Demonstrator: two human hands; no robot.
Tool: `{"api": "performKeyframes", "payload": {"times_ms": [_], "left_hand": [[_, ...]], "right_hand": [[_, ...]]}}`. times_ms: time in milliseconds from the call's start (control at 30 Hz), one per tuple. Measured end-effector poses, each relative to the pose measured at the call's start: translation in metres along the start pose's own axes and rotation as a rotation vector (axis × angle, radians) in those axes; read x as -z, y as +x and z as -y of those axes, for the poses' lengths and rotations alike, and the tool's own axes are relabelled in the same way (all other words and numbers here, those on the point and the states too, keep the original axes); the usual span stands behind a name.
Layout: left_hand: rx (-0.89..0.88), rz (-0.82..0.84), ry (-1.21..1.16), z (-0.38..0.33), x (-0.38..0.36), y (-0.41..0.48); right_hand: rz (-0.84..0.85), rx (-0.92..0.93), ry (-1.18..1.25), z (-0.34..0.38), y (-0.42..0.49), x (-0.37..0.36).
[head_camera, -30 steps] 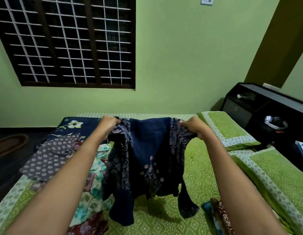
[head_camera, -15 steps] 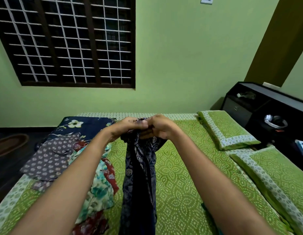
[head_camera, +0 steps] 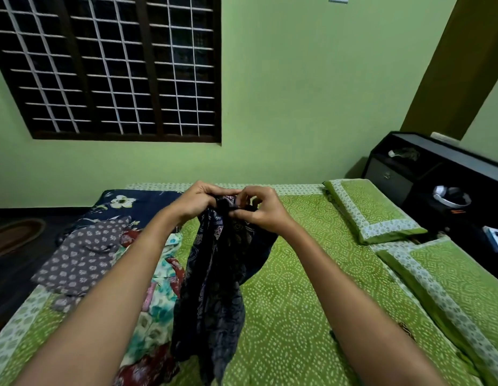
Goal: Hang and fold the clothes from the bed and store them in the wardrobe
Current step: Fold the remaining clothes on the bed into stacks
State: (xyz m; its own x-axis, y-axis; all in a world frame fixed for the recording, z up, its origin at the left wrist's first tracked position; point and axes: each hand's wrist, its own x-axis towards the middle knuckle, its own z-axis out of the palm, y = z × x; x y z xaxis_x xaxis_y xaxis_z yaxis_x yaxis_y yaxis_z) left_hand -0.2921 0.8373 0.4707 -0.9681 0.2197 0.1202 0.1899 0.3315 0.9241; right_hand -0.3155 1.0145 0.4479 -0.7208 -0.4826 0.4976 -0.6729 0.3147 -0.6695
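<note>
Far left: dark rug (head_camera: 16, 232) on the floor, barred window (head_camera: 111, 65) in the green wall above it.

Left side of bed (head_camera: 298, 302): loose pile of clothes.
- grey dotted garment (head_camera: 80, 254) at the left edge
- navy floral cloth (head_camera: 136, 201) behind it, at the far edge
- teal floral garment (head_camera: 158, 307) nearer
- red floral piece (head_camera: 147, 369) at the near edge

Left hand (head_camera: 196, 203) is raised over mid-bed, fingers (head_camera: 214, 192) curled round the bunched top of the dark navy printed garment (head_camera: 217, 288). The garment hangs from both hands in a narrow column just right of the teal one. Its lower end runs to the bottom of the view; can't tell if it touches the sheet.

Right hand (head_camera: 259, 211) is just beside the left. Its thumb and fingertips (head_camera: 250, 195) pinch the same top edge, fingers bent.

Right: far pillow (head_camera: 373, 210) and near pillow (head_camera: 451, 288), both green with a pale border, side by side. Black headboard unit (head_camera: 437, 174) is at far right, with white headphones (head_camera: 451, 196) on its shelf. Other small items there are too blurred to name.
</note>
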Motion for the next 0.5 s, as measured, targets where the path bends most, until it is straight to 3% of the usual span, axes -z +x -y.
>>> {"api": "performKeyframes", "payload": {"times_ms": [67,200,367,500], "left_hand": [[-0.017,-0.061,-0.019,-0.003,0.006,-0.003],[-0.061,-0.104,-0.02,-0.002,0.018,-0.01],[-0.051,-0.177,-0.068,0.003,0.026,-0.012],[-0.062,-0.196,-0.086,0.002,0.029,-0.014]], "right_hand": [[0.01,0.02,-0.022,0.0,-0.005,0.005],[0.333,-0.147,-0.541,-0.007,-0.011,0.018],[0.351,-0.086,-0.099,0.006,-0.013,0.016],[0.688,-0.16,-0.429,0.007,-0.003,0.011]]}}
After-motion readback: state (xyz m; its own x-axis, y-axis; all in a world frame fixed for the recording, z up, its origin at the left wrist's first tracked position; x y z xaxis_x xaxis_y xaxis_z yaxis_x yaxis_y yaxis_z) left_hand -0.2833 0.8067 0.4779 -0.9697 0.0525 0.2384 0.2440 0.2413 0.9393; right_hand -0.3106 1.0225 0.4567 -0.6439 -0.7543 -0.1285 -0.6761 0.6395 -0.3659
